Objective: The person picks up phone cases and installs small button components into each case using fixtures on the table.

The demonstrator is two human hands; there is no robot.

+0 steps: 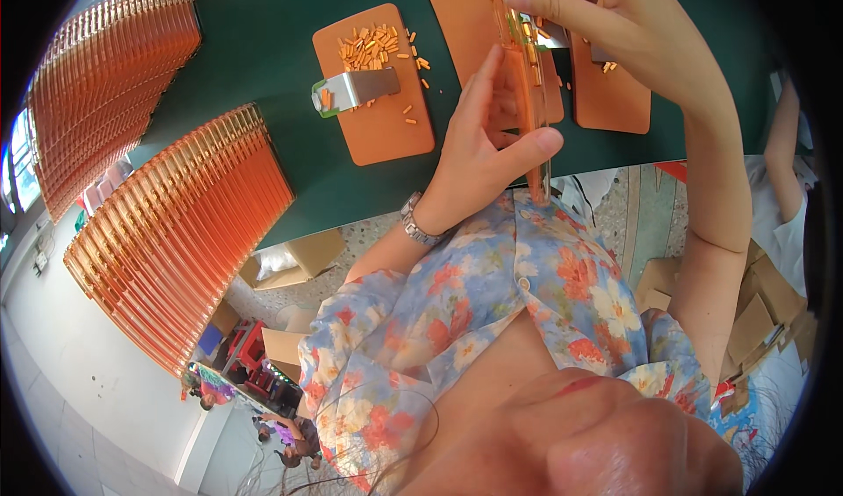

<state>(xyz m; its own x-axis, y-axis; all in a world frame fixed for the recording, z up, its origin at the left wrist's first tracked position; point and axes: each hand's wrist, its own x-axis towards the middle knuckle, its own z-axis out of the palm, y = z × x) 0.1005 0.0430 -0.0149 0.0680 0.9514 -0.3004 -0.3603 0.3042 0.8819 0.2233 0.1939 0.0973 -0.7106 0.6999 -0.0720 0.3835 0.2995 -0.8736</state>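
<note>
My left hand (481,149) grips the lower half of a clear orange phone case (528,83) held on edge above the green table (255,48). My right hand (606,17) pinches the case's top end with its fingertips. A silver watch (416,224) sits on my left wrist. Just left of the hands lies an orange mat (378,127) with a pile of several small orange pieces (373,46) and a metal scraper with a green edge (356,88).
Two long fanned rows of orange cases (176,233) (105,83) stand on the table's left. More orange mats (615,101) (470,22) lie behind the hands. Cardboard boxes (299,259) sit on the floor below the table edge. Another person's arm (781,145) shows at the right.
</note>
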